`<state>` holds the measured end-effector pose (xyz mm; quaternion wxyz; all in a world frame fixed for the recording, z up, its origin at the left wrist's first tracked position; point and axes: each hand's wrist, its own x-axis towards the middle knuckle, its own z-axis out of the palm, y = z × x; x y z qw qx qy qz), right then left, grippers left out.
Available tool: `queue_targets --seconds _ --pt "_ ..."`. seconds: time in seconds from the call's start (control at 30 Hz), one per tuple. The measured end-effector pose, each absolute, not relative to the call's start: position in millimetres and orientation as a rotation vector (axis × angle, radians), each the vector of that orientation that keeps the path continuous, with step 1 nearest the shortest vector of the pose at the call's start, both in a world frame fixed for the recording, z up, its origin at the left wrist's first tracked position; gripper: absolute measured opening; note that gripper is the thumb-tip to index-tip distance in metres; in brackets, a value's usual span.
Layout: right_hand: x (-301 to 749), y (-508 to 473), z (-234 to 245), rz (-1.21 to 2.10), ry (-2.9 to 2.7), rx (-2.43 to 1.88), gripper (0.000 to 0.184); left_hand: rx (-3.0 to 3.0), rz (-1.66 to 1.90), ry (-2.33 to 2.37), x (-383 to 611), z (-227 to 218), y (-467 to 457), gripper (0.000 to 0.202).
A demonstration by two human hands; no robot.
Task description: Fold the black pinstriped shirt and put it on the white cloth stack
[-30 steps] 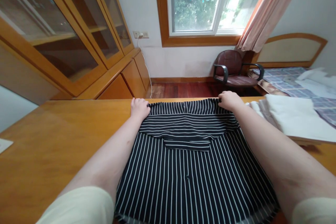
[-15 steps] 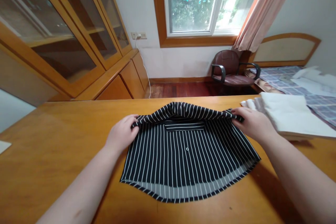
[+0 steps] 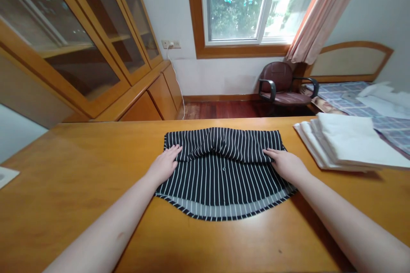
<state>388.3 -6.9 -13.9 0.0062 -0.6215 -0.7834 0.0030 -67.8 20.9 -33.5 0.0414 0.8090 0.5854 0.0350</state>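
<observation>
A black garment with white stripes point(image 3: 224, 175) lies folded on the wooden table point(image 3: 80, 179), its far part doubled over toward me and its curved hem nearest me. My left hand point(image 3: 165, 164) rests flat on the garment's left side at the fold, fingers stretched out. On the right side, my right hand point(image 3: 285, 164) presses flat on the fold in the same way. Neither hand holds anything.
A stack of folded white cloths point(image 3: 346, 143) sits on the table's right. A white paper corner point(image 3: 6, 175) shows at the left edge. Beyond the table stand glass-door wooden cabinets point(image 3: 80, 42), a brown armchair point(image 3: 283, 85), a window and a bed point(image 3: 368, 98).
Both hands carried the garment's far edge toward me, laid the fold down and released it. They now lie flat on the fold.
</observation>
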Motion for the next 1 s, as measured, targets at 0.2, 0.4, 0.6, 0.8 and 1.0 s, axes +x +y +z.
queue_targets --seconds 0.2,0.4,0.6,0.8,1.0 --pt "411 8 32 0.101 -2.158 -1.837 0.058 2.511 0.235 1.911 -91 19 41 0.057" --pt "453 -53 38 0.215 -2.217 -1.59 0.055 2.443 0.448 1.896 -105 47 -37 0.047" --pt "461 -95 -25 0.345 -2.38 -1.622 0.057 2.322 0.204 1.778 -99 -13 -87 0.041" --pt "455 -86 -39 0.297 -2.395 -1.64 0.062 2.335 0.071 1.81 -95 -19 -68 0.068" --pt "445 -29 -25 0.174 -2.405 -1.82 0.064 2.188 -0.093 1.915 -80 5 -25 0.062"
